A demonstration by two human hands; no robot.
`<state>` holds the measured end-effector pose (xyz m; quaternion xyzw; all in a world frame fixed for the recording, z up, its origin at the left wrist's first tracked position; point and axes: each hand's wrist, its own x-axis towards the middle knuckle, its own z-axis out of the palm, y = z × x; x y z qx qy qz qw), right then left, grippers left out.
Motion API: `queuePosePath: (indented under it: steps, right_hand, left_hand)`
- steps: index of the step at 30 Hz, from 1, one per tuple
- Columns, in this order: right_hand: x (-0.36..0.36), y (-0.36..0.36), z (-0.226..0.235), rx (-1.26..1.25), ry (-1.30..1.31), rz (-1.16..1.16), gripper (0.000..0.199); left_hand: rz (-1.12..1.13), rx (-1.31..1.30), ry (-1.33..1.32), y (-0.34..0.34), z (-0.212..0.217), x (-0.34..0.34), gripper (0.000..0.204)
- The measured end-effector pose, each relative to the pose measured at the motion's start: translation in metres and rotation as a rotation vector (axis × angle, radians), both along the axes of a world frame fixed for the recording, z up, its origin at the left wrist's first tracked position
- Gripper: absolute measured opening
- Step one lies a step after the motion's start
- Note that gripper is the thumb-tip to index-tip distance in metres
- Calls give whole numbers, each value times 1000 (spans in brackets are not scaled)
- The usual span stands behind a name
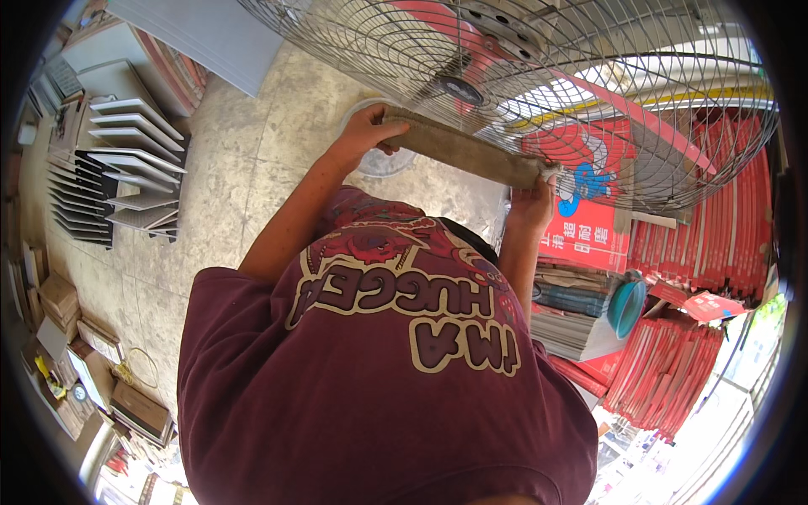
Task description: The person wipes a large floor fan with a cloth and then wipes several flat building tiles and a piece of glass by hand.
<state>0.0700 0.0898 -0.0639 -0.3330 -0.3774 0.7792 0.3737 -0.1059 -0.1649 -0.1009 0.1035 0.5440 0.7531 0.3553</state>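
Between my two hands stretches a long, flat grey-brown strip (459, 148); its material is hard to tell. My left hand (368, 135) is closed on its left end, the thumb lying over the top. At the right end, my right hand (534, 198) grips it near a pale, frayed-looking corner. The strip slopes down from left to right in the picture, held off the floor in front of my maroon shirt (387, 412). Partly behind the left hand and strip is a pale round bucket (376, 167).
A large wire-caged fan (459, 88) with pink blades stands close beyond the strip. Stacks of red cartons (665, 370) and a teal round object (625, 310) are on the right. Tile racks (139, 168) and wooden boxes (139, 412) line the left, across concrete floor (252, 151).
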Motion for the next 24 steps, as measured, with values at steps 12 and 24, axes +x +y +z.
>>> queuePosePath:
  steps: [12, 24]
  right_hand:
    - [-33, -42, 9, 92, -62, 110, 40]
    - [-83, -112, 45, 439, 86, 573, 31]
  left_hand:
    - [333, 168, -94, -14, 29, -35, 35]
    - [647, 336, -75, -60, 43, -75, 32]
